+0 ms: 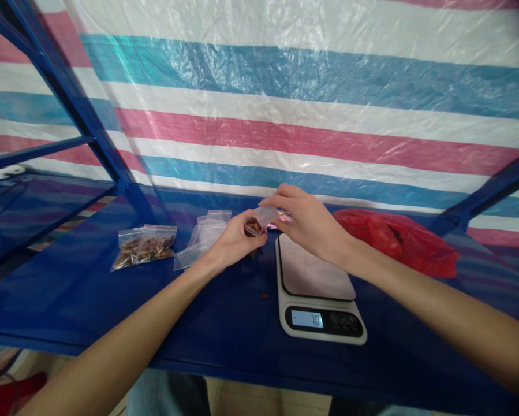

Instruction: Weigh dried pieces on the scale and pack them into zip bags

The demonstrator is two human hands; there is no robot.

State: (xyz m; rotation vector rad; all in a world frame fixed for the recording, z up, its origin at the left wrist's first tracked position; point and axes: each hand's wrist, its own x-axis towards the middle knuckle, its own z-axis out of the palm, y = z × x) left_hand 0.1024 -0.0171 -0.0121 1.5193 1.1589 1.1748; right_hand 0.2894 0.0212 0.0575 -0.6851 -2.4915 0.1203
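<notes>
My left hand [232, 242] is closed round a small clear plastic bag [257, 222] holding brown pieces. My right hand [307, 222] pinches the top of that same bag from the right. Both hands hover just behind and left of a white kitchen scale [317, 283], whose display [307, 319] reads about 70. The scale's platform is bare.
Filled clear bags of brown pieces [144, 245] lie at the left on the blue table [224, 329]. Empty clear bags [205, 237] sit beside them. A red plastic bag [398, 240] lies at the right. One brown crumb [264, 296] rests near the scale. A striped tarp [285, 98] hangs behind.
</notes>
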